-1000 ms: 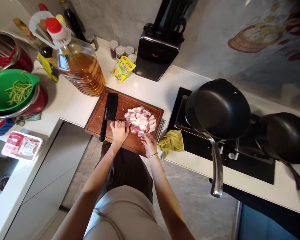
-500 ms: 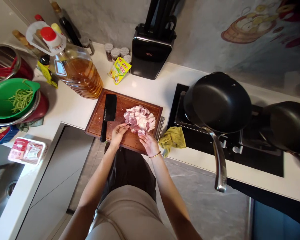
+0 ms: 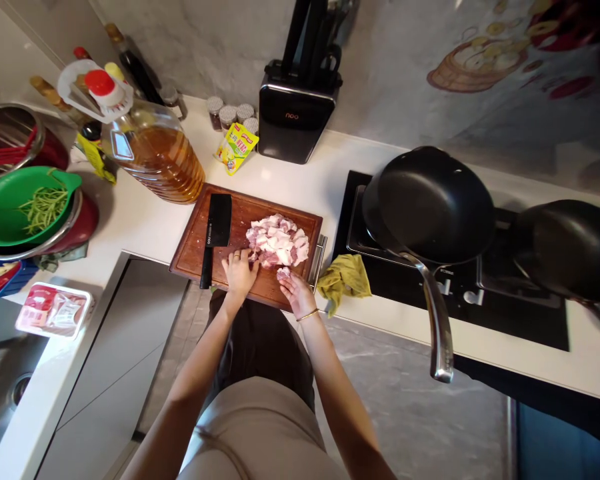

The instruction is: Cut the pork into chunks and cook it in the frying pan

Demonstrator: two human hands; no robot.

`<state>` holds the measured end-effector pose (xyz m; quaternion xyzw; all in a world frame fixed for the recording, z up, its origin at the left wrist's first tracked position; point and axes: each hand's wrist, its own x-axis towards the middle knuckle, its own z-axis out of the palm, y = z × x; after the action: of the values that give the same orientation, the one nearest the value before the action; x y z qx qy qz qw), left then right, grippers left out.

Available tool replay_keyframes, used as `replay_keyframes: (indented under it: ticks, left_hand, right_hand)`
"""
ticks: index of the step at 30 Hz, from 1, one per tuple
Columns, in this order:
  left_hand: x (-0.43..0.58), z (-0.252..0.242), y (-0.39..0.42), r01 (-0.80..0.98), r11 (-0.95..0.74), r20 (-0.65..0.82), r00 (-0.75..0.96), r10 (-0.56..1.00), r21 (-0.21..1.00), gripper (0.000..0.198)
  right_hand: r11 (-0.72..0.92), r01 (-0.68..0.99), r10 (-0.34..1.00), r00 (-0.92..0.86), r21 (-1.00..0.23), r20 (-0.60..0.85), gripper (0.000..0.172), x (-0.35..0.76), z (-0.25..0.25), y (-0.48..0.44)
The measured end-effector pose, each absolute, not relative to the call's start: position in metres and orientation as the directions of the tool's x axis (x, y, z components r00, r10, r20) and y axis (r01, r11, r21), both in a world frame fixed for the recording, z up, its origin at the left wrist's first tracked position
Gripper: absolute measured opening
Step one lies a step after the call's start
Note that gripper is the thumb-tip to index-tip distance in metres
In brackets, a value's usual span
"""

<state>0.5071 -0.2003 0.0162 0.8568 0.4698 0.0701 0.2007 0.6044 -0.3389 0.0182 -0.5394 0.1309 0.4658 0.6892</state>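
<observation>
A heap of raw meat slices (image 3: 280, 239), pink and whitish, lies on the right half of a wooden cutting board (image 3: 193, 253). My left hand (image 3: 239, 270) is palm down over the board at the heap's lower left, fingers stretched out; its fingertips are close to the meat, and I cannot tell if they touch it. Between the fingers of my right hand (image 3: 297, 291) is a small meat slice (image 3: 283, 273), just below the heap. To the left of my left hand a black cleaver (image 3: 220, 220) rests flat, its handle over the board's near edge.
Left stand a large oil bottle (image 3: 173, 160), a green colander (image 3: 5, 200) with cut green strips and a packaged meat tray (image 3: 55, 309). Behind are a seasoning packet (image 3: 237, 148) and knife block (image 3: 296, 120). Right are a yellow-green cloth (image 3: 344, 280) and a black pan (image 3: 430, 207), handle jutting forward.
My left hand has turned palm down and its fingers have spread out from a pinch. My right hand still holds the slice, almost in place. The view has shifted slightly.
</observation>
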Motion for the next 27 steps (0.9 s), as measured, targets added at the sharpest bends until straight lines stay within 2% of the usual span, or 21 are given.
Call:
replay_keyframes:
  ticks: [8, 11, 15, 18, 22, 27]
  left_hand:
    - [0.496, 0.015, -0.206, 0.792, -0.465, -0.066, 0.530, 0.846, 0.395, 0.030]
    - [0.494, 0.019, -0.204, 0.801, -0.400, -0.124, 0.497, 0.859, 0.446, 0.028]
    - [0.492, 0.023, -0.196, 0.772, -0.124, -0.385, 0.441, 0.811, 0.624, 0.021]
    - [0.492, 0.028, -0.193, 0.625, 0.160, -0.550, 0.500, 0.669, 0.764, 0.018]
    - [0.493, 0.040, -0.201, 0.394, 0.391, -0.555, 0.618, 0.557, 0.832, 0.019]
    - [0.498, 0.048, -0.225, 0.249, 0.434, -0.482, 0.646, 0.592, 0.866, 0.024]
  right_hand:
    - [-0.052, -0.826, 0.459, 0.479, -0.561, -0.748, 0.027, 0.605, 0.017, -0.339]
    - [-0.051, -0.833, 0.460, 0.470, -0.551, -0.753, 0.027, 0.603, 0.019, -0.338]
    - [-0.050, -0.842, 0.442, 0.463, -0.536, -0.768, 0.025, 0.601, 0.020, -0.336]
    - [-0.042, -0.851, 0.449, 0.452, -0.524, -0.771, 0.025, 0.599, 0.023, -0.335]
    - [-0.037, -0.853, 0.472, 0.444, -0.521, -0.761, 0.026, 0.597, 0.028, -0.336]
    - [-0.060, -0.830, 0.555, 0.434, -0.555, -0.709, 0.030, 0.593, 0.035, -0.337]
